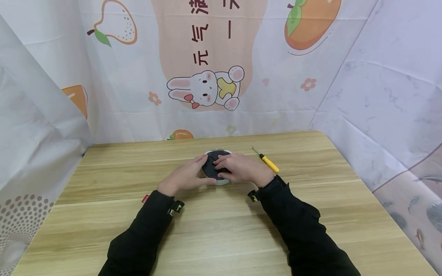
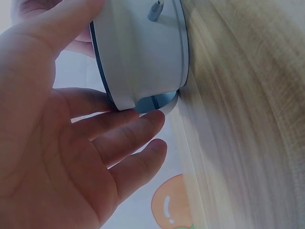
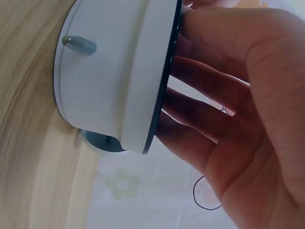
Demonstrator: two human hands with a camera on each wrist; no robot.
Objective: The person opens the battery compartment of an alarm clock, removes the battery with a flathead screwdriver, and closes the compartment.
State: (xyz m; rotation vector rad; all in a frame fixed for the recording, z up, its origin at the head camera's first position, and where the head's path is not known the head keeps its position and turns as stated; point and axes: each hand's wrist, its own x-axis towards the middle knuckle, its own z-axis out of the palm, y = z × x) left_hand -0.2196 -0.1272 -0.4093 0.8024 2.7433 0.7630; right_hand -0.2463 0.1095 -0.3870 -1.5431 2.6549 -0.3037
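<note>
A round white twin-bell alarm clock [image 1: 221, 182] lies face down on the table, its black back [image 1: 211, 170] turned up. Short metal feet [image 2: 155, 10] stick out from the side nearest the person, and a bell [image 3: 102, 141] shows at the far side. My left hand [image 1: 186, 174] holds the clock at its left edge, thumb at the near side and fingers round the far side. Over the black back lies my right hand [image 1: 243, 168], its extended fingers touching the surface. Whatever is under those fingertips is hidden.
A screwdriver [image 1: 270, 163] with a yellow handle lies on the wooden table [image 1: 221, 230], right of the clock and beyond the right wrist. Printed cloth [image 1: 138, 76] hangs behind the table's far edge and along both sides. A small red tag [image 1: 145, 198] shows beside the left sleeve.
</note>
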